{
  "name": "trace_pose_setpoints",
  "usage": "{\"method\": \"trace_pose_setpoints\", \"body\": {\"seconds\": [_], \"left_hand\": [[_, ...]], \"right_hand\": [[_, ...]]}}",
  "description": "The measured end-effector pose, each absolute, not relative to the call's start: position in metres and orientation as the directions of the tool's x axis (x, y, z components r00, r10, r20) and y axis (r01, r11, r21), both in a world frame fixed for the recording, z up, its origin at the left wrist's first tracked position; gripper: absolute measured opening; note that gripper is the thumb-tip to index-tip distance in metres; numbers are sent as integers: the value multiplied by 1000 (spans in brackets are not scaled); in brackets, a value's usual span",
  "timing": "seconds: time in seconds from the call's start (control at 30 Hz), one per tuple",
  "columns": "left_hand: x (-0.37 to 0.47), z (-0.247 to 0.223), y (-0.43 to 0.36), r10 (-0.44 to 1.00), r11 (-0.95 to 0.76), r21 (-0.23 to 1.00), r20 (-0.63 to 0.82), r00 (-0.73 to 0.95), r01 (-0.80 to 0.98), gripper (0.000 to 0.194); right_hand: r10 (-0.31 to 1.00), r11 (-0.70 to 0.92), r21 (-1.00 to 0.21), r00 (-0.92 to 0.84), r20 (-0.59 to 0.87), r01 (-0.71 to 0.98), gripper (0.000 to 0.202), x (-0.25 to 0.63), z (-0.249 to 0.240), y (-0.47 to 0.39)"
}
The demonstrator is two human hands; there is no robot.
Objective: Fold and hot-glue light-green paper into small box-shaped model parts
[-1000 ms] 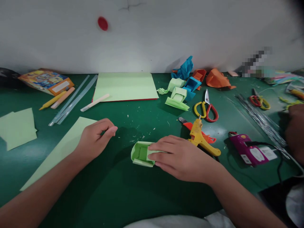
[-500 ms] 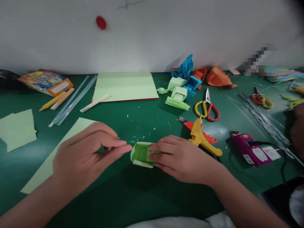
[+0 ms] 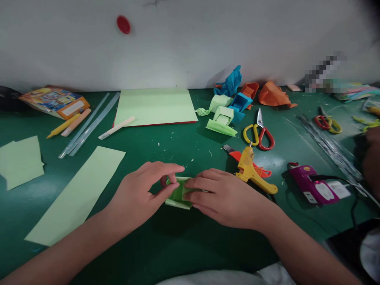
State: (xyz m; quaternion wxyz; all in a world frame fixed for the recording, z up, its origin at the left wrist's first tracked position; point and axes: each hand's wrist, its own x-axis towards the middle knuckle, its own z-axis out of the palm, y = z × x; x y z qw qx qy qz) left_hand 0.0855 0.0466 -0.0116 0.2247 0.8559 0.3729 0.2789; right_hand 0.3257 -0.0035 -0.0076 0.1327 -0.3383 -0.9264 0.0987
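One green paper box (image 3: pixel 179 203), left hand (image 3: pixel 139 194) newly over it, digits apart, right hand (image 3: pixel 223 198) clamped on it

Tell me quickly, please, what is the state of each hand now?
Left hand: index finger and thumb apart at the green paper box; whether it grips cannot be told.
Right hand: closed, holding the box's right end.
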Motion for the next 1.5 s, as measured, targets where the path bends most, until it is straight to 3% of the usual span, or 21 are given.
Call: {"method": "trace_pose_setpoints", "body": {"seconds": [0.07, 0.23, 0.37, 0.57, 0.63, 1.1, 1.5], "left_hand": [[83, -15, 48, 796, -560, 657, 257, 548, 505, 32], [74, -27, 53, 860, -431, 759, 183, 476, 488, 26], [68, -31, 56, 822, -454, 807, 216, 527, 377, 33], [61, -30, 55, 705, -489, 745, 30, 709, 454, 78], [60, -33, 56, 670, -498, 741, -1, 742, 451, 83], [64, -40, 62, 638, -525, 750, 34, 769, 402, 57], [64, -41, 62, 610, -527, 761, 29, 792, 378, 53]], "right_hand": [[663, 741, -282, -730, 164, 610, 20, 325, -8, -4], [676, 722, -300, -728, 113, 624, 25, 320, -6, -6], [690, 704, -244, -724, 8, 667, 27, 314, -2, -5], [678, 726, -104, -733, -54, 679, 22, 304, 1, -3], [673, 734, -76, -738, -59, 675, 20, 301, 1, -2], [668, 740, -31, -740, -79, 672, 24, 295, -1, -1], [672, 736, -34, -735, -90, 676, 18, 296, 0, -2]]}}
